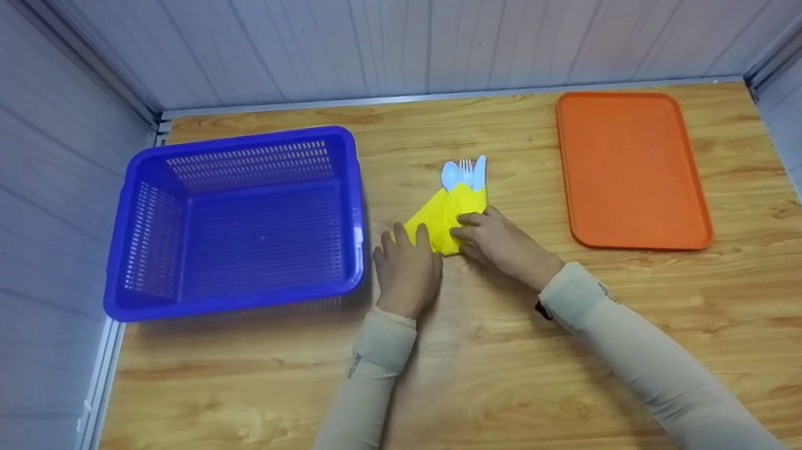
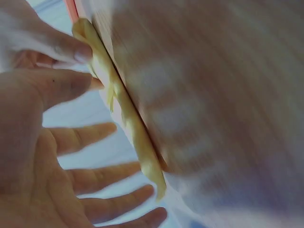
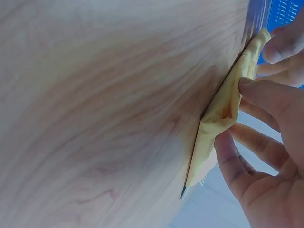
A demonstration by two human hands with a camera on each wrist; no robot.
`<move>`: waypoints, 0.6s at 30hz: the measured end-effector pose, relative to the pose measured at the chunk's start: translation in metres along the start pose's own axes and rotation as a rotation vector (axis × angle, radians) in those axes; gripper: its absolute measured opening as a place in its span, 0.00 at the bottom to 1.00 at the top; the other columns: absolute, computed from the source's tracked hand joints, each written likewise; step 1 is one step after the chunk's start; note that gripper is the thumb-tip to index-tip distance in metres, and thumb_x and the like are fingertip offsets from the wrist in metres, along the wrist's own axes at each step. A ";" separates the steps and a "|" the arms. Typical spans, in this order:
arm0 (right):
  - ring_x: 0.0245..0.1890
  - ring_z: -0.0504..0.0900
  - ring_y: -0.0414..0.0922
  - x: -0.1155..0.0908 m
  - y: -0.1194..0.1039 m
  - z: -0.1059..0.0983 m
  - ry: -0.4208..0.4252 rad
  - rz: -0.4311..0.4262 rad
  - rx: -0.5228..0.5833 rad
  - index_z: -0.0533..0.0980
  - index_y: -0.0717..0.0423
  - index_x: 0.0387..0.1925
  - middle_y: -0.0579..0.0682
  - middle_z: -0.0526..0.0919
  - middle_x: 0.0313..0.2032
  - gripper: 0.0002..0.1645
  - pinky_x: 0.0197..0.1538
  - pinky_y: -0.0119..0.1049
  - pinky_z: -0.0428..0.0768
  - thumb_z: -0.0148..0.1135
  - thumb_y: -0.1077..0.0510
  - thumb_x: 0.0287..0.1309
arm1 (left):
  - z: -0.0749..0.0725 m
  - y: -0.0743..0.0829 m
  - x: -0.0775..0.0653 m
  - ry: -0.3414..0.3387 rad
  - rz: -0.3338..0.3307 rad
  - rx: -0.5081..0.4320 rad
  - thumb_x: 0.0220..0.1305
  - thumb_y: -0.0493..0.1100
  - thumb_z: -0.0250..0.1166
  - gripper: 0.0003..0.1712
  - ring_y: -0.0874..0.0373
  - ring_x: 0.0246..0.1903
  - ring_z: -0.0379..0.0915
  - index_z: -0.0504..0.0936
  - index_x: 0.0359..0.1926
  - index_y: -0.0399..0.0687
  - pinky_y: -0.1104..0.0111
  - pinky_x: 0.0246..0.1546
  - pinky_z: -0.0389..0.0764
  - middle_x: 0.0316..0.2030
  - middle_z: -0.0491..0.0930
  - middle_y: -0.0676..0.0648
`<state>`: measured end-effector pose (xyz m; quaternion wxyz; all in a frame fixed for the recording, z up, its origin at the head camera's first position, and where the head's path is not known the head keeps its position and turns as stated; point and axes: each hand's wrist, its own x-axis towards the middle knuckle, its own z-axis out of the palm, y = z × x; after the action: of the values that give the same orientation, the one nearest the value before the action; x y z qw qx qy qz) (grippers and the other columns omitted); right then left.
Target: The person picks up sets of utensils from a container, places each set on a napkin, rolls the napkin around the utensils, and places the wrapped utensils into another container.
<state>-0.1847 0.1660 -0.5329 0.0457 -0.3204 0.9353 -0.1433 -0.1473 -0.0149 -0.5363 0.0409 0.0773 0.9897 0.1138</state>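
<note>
A folded yellow napkin (image 1: 440, 222) lies on the table, its left side running out to a slanted point. Out of its far end stick a pale spoon (image 1: 450, 175), a fork (image 1: 466, 171) and a knife (image 1: 479, 172), side by side; their lower parts are hidden inside. My left hand (image 1: 407, 268) rests at the napkin's near left edge, its fingers spread and its thumb towards the bottom edge. From the right, my right hand (image 1: 505, 245) touches the napkin, fingertips lying on the folded layer and thumb near the bottom edge.
To the left stands a blue plastic basket (image 1: 236, 302) with perforated walls, close to my left hand. An orange tray (image 1: 633, 172) lies flat on the right. Pale panels (image 1: 385, 23) enclose the wooden table (image 1: 467, 406) at the back and both sides.
</note>
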 end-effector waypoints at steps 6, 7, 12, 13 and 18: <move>0.55 0.75 0.63 -0.001 0.001 0.001 0.008 -0.019 0.002 0.81 0.60 0.56 0.63 0.78 0.58 0.17 0.57 0.50 0.76 0.64 0.61 0.67 | 0.001 -0.008 0.004 0.033 -0.079 -0.058 0.70 0.49 0.61 0.32 0.34 0.53 0.70 0.70 0.66 0.32 0.49 0.49 0.78 0.60 0.69 0.26; 0.55 0.75 0.63 -0.001 0.001 0.001 0.013 -0.026 0.002 0.81 0.60 0.55 0.63 0.79 0.58 0.17 0.57 0.51 0.76 0.64 0.61 0.66 | 0.001 -0.008 0.005 0.042 -0.083 -0.068 0.69 0.49 0.62 0.33 0.34 0.53 0.70 0.70 0.66 0.31 0.50 0.49 0.78 0.59 0.70 0.27; 0.54 0.75 0.63 -0.002 0.002 0.002 0.021 -0.041 0.013 0.81 0.61 0.56 0.63 0.79 0.58 0.18 0.56 0.50 0.76 0.64 0.61 0.66 | -0.002 -0.011 0.008 0.012 -0.139 -0.194 0.70 0.48 0.62 0.36 0.34 0.57 0.65 0.64 0.69 0.29 0.51 0.58 0.72 0.59 0.69 0.28; 0.54 0.76 0.63 -0.002 0.002 0.002 0.019 -0.040 0.009 0.81 0.61 0.56 0.63 0.78 0.58 0.18 0.56 0.50 0.76 0.64 0.61 0.67 | -0.003 -0.011 0.009 0.005 -0.151 -0.218 0.70 0.48 0.62 0.37 0.33 0.57 0.64 0.63 0.70 0.29 0.51 0.59 0.71 0.59 0.69 0.27; 0.55 0.75 0.62 -0.002 0.003 0.002 0.014 -0.029 0.004 0.80 0.60 0.57 0.63 0.78 0.59 0.19 0.56 0.50 0.76 0.63 0.60 0.67 | -0.007 -0.012 0.012 -0.004 -0.188 -0.246 0.71 0.51 0.61 0.38 0.35 0.57 0.67 0.63 0.69 0.28 0.52 0.59 0.71 0.56 0.73 0.29</move>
<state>-0.1846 0.1685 -0.5360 0.0377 -0.3327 0.9306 -0.1480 -0.1617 -0.0261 -0.5334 0.0624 -0.0212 0.9710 0.2299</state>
